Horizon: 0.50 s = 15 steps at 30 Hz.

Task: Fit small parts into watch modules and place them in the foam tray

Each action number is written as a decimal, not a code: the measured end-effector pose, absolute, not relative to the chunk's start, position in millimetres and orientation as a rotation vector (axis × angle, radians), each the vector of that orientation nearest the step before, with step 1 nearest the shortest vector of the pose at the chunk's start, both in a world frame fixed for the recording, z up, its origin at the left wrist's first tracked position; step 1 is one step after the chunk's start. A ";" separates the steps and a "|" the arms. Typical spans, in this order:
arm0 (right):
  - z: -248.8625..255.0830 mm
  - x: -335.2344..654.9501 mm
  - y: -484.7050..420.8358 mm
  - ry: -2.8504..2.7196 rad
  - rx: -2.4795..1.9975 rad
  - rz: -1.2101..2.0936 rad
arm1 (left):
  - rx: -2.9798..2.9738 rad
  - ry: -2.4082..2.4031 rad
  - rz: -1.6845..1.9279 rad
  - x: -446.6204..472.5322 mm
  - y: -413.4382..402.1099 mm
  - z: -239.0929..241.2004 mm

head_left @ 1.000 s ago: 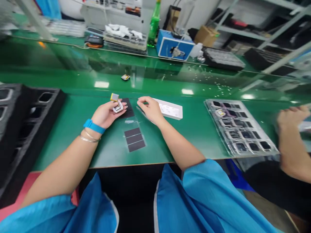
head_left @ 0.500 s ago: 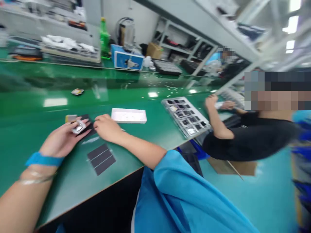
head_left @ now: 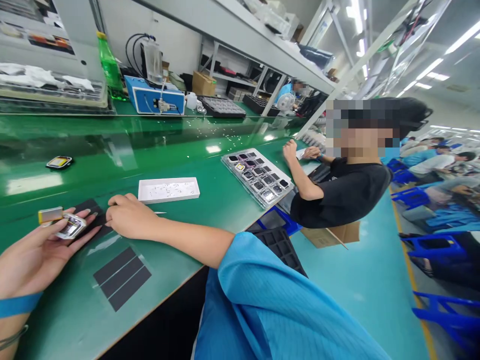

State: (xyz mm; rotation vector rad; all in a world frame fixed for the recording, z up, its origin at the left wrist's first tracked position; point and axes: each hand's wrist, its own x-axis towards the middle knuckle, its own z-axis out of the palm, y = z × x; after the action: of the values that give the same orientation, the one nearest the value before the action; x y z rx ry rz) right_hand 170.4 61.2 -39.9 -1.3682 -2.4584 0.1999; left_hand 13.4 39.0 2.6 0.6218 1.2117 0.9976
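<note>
My left hand (head_left: 41, 255) grips an open watch case (head_left: 72, 226) with a silver rim and bare inside. A small silver and yellow battery-like block (head_left: 51, 215) sticks out at its left. Close by on the right, my right hand (head_left: 127, 215) is closed at the edge of a black sheet (head_left: 92, 207); what its fingers pinch is hidden. A thin pale pointed tip (head_left: 161, 213) shows beside that wrist. Below the hands lies a clear sheet with black strips (head_left: 122, 277). Beyond the right hand sits a white box (head_left: 168, 190) with tiny pieces inside.
Another watch part (head_left: 59, 162) lies at the far left. A clear tray (head_left: 258, 175) of watch parts stands to the right, near a co-worker (head_left: 341, 185) in black. A blue machine (head_left: 153, 95) and a green bottle (head_left: 108, 67) stand at the back of the green table (head_left: 210, 215).
The view has swung right, so things on the table appear further left. My left hand still holds the watch case, and my right hand stays beside it at the black sheet.
</note>
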 end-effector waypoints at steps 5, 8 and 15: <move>-42.1 168.9 58.1 -2.426 -1.419 0.151 | 0.602 1.221 0.992 17.1 37.5 6.5; -40.8 167.3 51.8 -2.414 -1.434 0.113 | 0.632 1.214 1.005 16.7 37.4 4.7; -40.5 163.3 41.3 -2.437 -1.426 -0.116 | 0.690 1.168 0.994 11.3 40.2 -3.3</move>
State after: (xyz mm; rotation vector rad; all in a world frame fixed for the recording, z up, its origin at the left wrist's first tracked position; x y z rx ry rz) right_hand 163.3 41.3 -40.5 -1.4262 -2.4369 -0.1157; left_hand 11.3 40.2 -3.3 0.6903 1.1678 0.9935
